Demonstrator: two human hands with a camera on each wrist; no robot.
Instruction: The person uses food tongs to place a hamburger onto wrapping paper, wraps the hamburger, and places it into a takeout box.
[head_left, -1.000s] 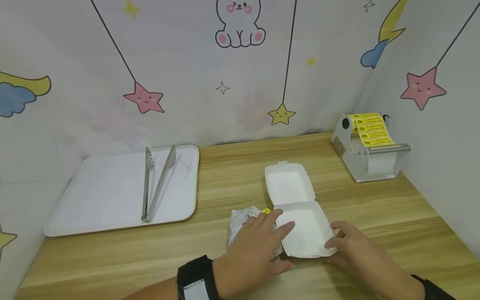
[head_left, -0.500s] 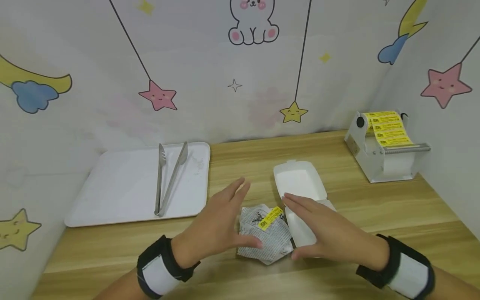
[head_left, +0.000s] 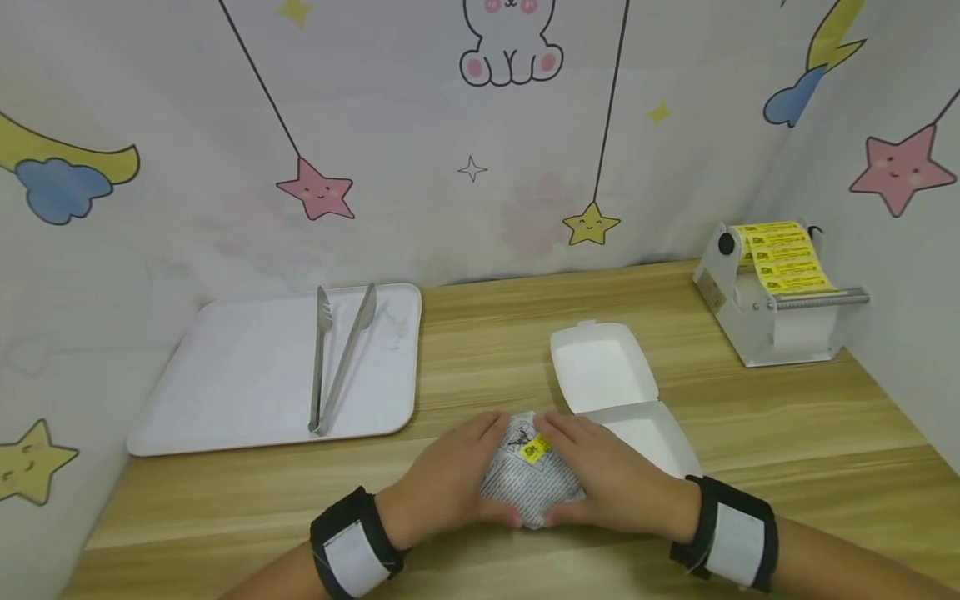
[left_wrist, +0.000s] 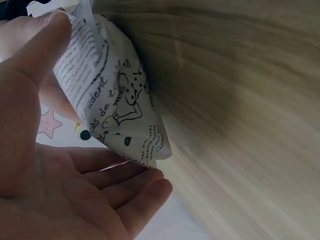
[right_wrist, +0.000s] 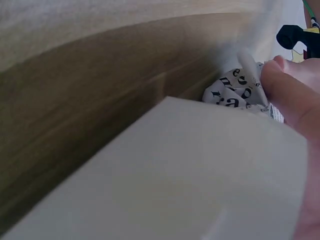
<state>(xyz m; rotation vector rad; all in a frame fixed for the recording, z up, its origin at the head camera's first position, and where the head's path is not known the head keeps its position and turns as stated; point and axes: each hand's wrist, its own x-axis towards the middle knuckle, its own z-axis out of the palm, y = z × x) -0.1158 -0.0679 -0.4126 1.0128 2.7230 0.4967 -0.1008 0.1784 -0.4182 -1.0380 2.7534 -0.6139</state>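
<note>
A packet wrapped in newsprint-style paper (head_left: pixel 525 493), with a yellow sticker on top, lies between both hands near the front of the table. My left hand (head_left: pixel 450 477) grips its left side, thumb at the front and fingers behind. On the opposite side, my right hand (head_left: pixel 618 479) holds it the same way. The left wrist view shows the printed packet (left_wrist: pixel 112 92) low over the wood, the thumb on its paper. Behind the right hand, a white clamshell box (head_left: pixel 603 367) stands with its lid laid back; the hand hides part of its base.
On the left is a white tray (head_left: pixel 240 371) bearing metal tongs (head_left: pixel 345 358). A label dispenser (head_left: pixel 780 304) with a roll of yellow stickers stands at the back right. A wall covering (head_left: pixel 390 108) printed with stars and clouds rises behind the wooden table (head_left: pixel 480 333).
My right hand has left the box's right edge and come across to the packet. Both hands, spread around the packet half a second ago, have closed on its sides. The head view has shifted slightly.
</note>
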